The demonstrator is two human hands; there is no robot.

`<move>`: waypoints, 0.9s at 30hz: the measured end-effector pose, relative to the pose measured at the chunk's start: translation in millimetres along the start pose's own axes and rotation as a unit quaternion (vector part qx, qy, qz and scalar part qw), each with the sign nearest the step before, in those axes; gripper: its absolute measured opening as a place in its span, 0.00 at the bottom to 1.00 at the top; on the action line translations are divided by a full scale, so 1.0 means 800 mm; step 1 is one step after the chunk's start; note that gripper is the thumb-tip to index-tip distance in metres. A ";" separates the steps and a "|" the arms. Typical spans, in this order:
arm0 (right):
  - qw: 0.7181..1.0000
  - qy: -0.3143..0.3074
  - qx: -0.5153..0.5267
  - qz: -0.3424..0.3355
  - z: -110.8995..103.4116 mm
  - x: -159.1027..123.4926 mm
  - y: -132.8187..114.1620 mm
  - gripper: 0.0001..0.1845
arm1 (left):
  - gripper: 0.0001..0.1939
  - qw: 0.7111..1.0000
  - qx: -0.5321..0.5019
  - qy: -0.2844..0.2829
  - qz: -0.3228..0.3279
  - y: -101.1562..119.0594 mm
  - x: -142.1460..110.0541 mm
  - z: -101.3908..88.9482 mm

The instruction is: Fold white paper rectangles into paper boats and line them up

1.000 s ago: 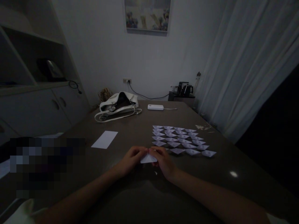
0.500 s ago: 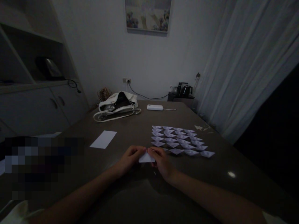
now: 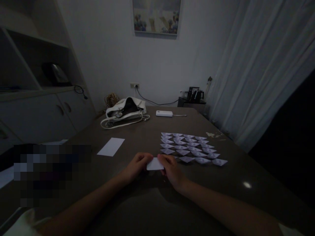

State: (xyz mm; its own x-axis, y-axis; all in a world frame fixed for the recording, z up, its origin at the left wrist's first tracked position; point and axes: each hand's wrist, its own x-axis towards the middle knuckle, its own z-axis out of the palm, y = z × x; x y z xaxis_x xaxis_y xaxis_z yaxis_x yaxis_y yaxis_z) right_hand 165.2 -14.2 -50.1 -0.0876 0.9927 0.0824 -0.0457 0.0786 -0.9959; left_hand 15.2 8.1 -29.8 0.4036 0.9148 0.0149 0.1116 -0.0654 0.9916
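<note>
A small folded piece of white paper (image 3: 155,164) is held between my two hands above the dark table. My left hand (image 3: 138,166) pinches its left side, thumb on top. On the other side my right hand (image 3: 171,169) grips the right edge, its thumb also on the upper face. The fingers beneath the paper are mostly hidden. Just beyond my right hand lie rows of several folded white paper boats (image 3: 196,153). A flat white sheet of paper (image 3: 111,146) rests to the left, beyond my left hand.
A white handbag (image 3: 125,111) sits at the table's far left, and a white power bank (image 3: 164,113) with a short cable lies far centre. Scraps (image 3: 213,134) are near the right edge. A blurred-out patch (image 3: 49,173) covers things at left. A kettle (image 3: 197,95) stands beyond the table.
My thumbs have spread slightly apart, so more of the folded paper's top shows between them. Both hands stay in nearly the same place; the view shifts a little.
</note>
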 end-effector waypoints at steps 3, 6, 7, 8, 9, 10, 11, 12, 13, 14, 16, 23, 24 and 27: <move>1.000 -0.014 -0.007 -0.011 0.000 -0.001 -0.001 0.22 | 0.22 0.998 -0.011 -0.059 0.001 0.001 -0.001 -0.002; 1.000 -0.012 -0.003 -0.010 0.000 -0.001 -0.001 0.23 | 0.23 0.996 -0.020 -0.091 -0.008 0.003 -0.003 -0.003; 1.000 -0.014 0.000 -0.005 0.000 -0.001 0.000 0.23 | 0.24 0.995 -0.023 -0.094 -0.009 0.004 -0.004 -0.003; 1.000 -0.018 0.004 -0.001 0.001 -0.001 0.001 0.23 | 0.24 0.995 -0.026 -0.098 -0.010 0.005 -0.005 -0.003; 1.000 -0.022 0.009 0.003 0.001 -0.001 0.001 0.23 | 0.24 0.994 -0.029 -0.102 -0.010 0.006 -0.006 -0.003; 1.000 -0.025 0.014 0.007 0.001 -0.001 0.002 0.23 | 0.24 0.994 -0.032 -0.107 -0.010 0.007 -0.006 -0.003; 0.999 -0.028 0.017 0.010 0.002 -0.001 0.002 0.23 | 0.23 0.993 -0.036 -0.111 -0.008 0.008 -0.007 -0.003; 0.999 -0.031 0.017 0.012 0.002 -0.001 0.002 0.23 | 0.23 0.993 -0.039 -0.114 -0.005 0.008 -0.007 -0.002; 0.999 -0.033 0.013 0.012 0.002 -0.001 0.002 0.23 | 0.23 0.992 -0.041 -0.117 -0.003 0.009 -0.007 -0.001; 0.999 -0.033 0.006 0.010 0.002 -0.001 0.002 0.23 | 0.24 0.992 -0.042 -0.118 -0.001 0.010 -0.007 -0.001; 1.000 -0.029 -0.010 -0.004 0.002 -0.002 0.001 0.23 | 0.24 0.993 -0.042 -0.113 -0.001 0.010 -0.008 0.000; 0.998 -0.040 -0.035 -0.026 0.000 -0.004 -0.007 0.25 | 0.28 0.998 -0.012 -0.061 -0.012 0.007 -0.005 0.001; 0.998 -0.044 -0.038 -0.030 0.000 -0.004 -0.008 0.25 | 0.29 0.999 -0.004 -0.048 -0.016 0.007 -0.005 0.001; 0.997 -0.046 -0.047 -0.039 -0.001 -0.004 -0.009 0.27 | 0.32 0.999 0.025 -0.030 -0.018 0.008 -0.004 0.002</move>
State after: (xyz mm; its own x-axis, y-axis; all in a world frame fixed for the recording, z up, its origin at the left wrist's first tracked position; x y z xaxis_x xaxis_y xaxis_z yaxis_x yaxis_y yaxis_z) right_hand 166.3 -17.8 -43.3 -0.1783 0.9712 0.1580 0.0367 0.1670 -0.9853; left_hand 16.0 3.8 -23.5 0.4514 0.8919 -0.0295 0.1721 -0.0545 0.9836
